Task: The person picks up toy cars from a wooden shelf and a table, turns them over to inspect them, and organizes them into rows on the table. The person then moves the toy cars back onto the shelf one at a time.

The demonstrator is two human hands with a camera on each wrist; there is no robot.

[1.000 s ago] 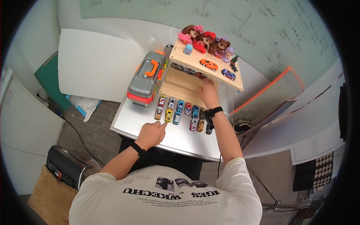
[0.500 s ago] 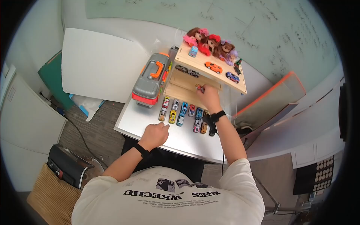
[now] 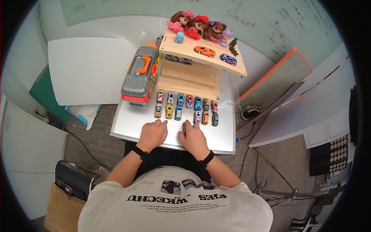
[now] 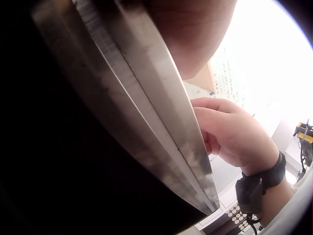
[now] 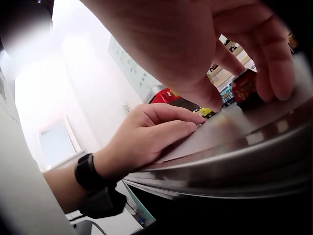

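Left hand (image 3: pixel 152 134): open, at the desk (image 3: pixel 129 121). Thirteen toy cars (image 3: pixel 169 111) stand in two rows; one near-row gap is unfilled. Two cars (image 3: pixel 185 61) sit under the top board (image 3: pixel 189 48). Red-and-black car (image 3: pixel 184 129): near the gap, pinched by the right hand (image 3: pixel 196 143); long axis roughly parallel to the rowed cars; nose direction indeterminable.

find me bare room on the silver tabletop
The tabletop is bare between the grey-and-red plastic toolbox and left hand, and right of the right hand. Crowded: the rows of small colourful toy cars before the light-wood shelves.
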